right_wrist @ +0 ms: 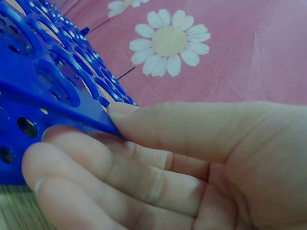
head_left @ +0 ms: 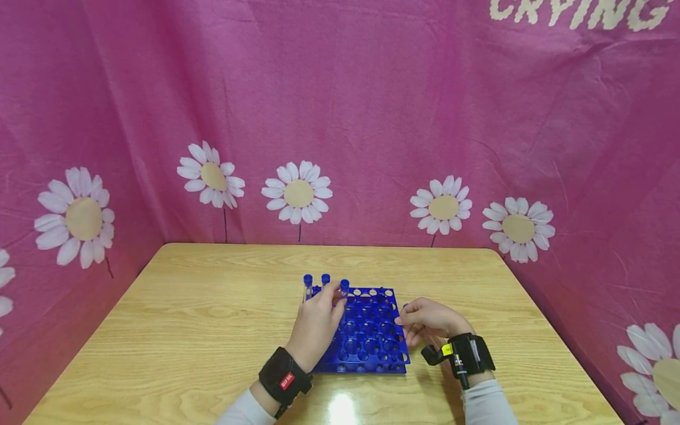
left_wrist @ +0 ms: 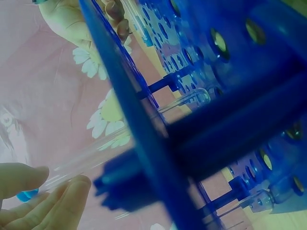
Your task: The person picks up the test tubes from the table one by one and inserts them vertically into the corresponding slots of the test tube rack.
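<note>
A blue plastic test tube rack (head_left: 372,348) with rows of round holes stands on the table. My left hand (head_left: 317,321) reaches over its left part and pinches a clear test tube (left_wrist: 72,165) near its blue cap (head_left: 345,284). The tube stands in the rack, its lower end among the holes. Two more blue-capped test tubes, one left (head_left: 308,280) and one beside it (head_left: 326,278), stand at the back left corner. At the rack's right side, my right hand (head_left: 430,320) grips the top plate's edge between thumb (right_wrist: 168,127) and curled fingers.
The wooden table (head_left: 212,313) runs out around the rack on all sides. A pink curtain (head_left: 361,118) printed with white daisies hangs behind and at both sides. A small blue tip (head_left: 405,306) shows just above the right hand.
</note>
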{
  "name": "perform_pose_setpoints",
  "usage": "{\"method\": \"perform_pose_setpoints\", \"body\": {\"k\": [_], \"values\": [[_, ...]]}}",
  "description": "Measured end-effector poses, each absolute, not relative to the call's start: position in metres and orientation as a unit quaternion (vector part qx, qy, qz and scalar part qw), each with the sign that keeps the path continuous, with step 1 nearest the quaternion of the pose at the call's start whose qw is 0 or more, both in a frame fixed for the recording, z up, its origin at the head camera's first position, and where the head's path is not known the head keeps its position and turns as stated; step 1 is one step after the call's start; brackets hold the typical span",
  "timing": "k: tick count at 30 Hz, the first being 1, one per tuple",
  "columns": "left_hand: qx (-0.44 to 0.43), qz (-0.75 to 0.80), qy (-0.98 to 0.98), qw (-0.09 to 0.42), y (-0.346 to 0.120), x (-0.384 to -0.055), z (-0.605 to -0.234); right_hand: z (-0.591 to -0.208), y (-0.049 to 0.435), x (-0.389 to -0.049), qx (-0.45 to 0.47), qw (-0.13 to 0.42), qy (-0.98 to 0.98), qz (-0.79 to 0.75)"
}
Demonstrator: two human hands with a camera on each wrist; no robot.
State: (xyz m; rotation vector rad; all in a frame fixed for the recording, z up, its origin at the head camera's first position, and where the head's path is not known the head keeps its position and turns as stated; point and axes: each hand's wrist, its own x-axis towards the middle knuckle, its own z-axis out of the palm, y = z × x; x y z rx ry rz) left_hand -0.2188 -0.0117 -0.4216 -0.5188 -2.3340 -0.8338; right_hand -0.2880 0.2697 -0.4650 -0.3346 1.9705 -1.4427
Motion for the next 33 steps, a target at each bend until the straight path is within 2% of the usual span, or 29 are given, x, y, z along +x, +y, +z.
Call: {"method": "perform_pose_setpoints", "body": {"k": [6,15,25,29,33], "values": [[-0.193,-0.311,-0.879,0.304,-0.011,-0.220,-0.422,-0.465,0.270,-0.288,-0.128,0.334,0.753,-0.553],[-0.202,-0.310,-0.862,0.347,-0.016,-0.217,-0.412,-0.465,0.270,-0.288,-0.138,0.337,0.747,-0.556],[-0.190,-0.346,-0.806,0.440,-0.047,-0.227,-0.392,-0.464,0.270,-0.286,-0.148,0.335,0.743,-0.560],[-0.144,-0.386,-0.804,0.429,-0.064,-0.240,-0.394,-0.464,0.270,-0.286,-0.152,0.332,0.746,-0.557],[-0.098,-0.394,-0.834,0.373,-0.079,-0.255,-0.404,-0.464,0.270,-0.286,-0.154,0.330,0.748,-0.555]]}}
